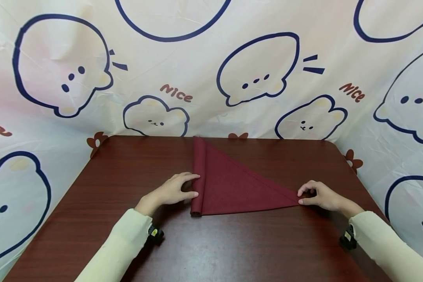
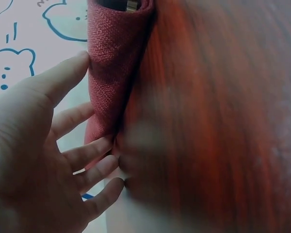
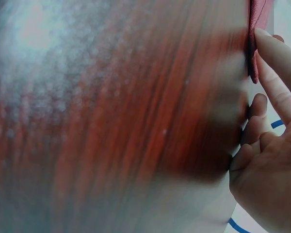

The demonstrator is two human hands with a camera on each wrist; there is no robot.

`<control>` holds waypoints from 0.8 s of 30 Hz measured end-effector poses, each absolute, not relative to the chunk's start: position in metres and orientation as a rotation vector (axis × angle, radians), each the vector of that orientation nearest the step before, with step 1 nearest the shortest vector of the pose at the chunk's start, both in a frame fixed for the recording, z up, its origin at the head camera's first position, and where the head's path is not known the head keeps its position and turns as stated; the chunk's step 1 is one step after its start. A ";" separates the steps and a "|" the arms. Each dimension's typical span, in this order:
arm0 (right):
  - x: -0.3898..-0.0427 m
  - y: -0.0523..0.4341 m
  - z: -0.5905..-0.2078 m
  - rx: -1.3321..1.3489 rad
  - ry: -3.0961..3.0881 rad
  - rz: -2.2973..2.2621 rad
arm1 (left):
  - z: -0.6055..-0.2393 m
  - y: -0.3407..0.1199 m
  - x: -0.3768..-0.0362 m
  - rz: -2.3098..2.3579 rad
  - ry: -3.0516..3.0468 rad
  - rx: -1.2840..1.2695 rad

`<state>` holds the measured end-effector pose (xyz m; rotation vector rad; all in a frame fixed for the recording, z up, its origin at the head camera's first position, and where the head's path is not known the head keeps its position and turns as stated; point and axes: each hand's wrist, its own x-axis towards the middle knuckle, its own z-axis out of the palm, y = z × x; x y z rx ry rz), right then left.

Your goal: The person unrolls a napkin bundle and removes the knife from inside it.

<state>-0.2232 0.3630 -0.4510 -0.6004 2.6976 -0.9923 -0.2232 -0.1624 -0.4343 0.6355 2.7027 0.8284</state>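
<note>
A: Where's the cloth?

B: Dark red napkin [image 1: 232,186] lies flat on the brown wooden table [image 1: 134,164], about centre, folded to a triangle. Its long edge is rolled into a tube [image 1: 198,176] running from 12 to 6 o'clock. The point of the triangle aims at 3 o'clock.

A: Left hand?

B: Left hand [image 1: 174,192] sits at 9 o'clock of the roll, near its lower end. Fingers nearly straight, spread, tips touching the roll's side. Thumb [image 2: 63,77] is laid against the fabric too. Pressing, not wrapped round it.

A: Right?

B: Right hand [image 1: 320,196] is at the 3 o'clock tip of the triangle [image 1: 296,199]. Thumb and forefinger are brought together at the corner, other fingers curled. The wrist view shows a fingertip [image 3: 276,53] on the cloth edge, so it reads as a pinch.

A: Anything else around?

B: Cartoon-bear backdrop sheet [image 1: 261,74] with "Nice" lettering runs behind and to both sides of the table. Cream sleeves [image 1: 127,239] on both arms, a small black wrist unit [image 1: 155,234] on each.
</note>
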 end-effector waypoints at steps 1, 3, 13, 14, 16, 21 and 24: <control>-0.223 0.363 -0.451 -0.599 2.700 -0.991 | -0.433 -0.162 -0.224 0.830 2.699 0.634; -0.224 0.364 -0.451 -0.599 2.703 -0.984 | -0.431 -0.160 -0.224 0.833 2.700 0.630; -0.223 0.364 -0.452 -0.651 2.713 -1.002 | -0.421 -0.143 -0.225 0.795 2.748 0.660; -0.223 0.364 -0.452 -0.652 2.710 -1.009 | -0.420 -0.141 -0.225 0.787 2.751 0.664; -0.222 0.364 -0.452 -0.658 2.707 -1.015 | -0.419 -0.138 -0.224 0.769 2.764 0.676; -0.222 0.364 -0.452 -0.669 2.696 -1.020 | -0.421 -0.132 -0.224 0.730 2.781 0.679; -0.222 0.363 -0.454 -0.661 2.701 -1.017 | -0.424 -0.130 -0.224 0.693 2.789 0.683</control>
